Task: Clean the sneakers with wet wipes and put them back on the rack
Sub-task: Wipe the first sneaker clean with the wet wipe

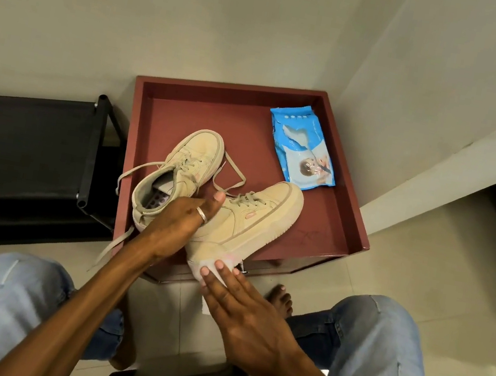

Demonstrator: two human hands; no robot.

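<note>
Grips sneaker (246, 220) with left hand (176, 225); presses apparent wipe (198, 265) on heel with flat right hand (241, 309), pack (302, 151) at one o'clock.

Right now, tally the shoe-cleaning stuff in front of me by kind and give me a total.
Sneakers: 2, the far sneaker and the near sneaker, which the left hand grips.
Wipe pack: 1.
Loose wipe: 1, under the right hand.
Total: 4.
</note>
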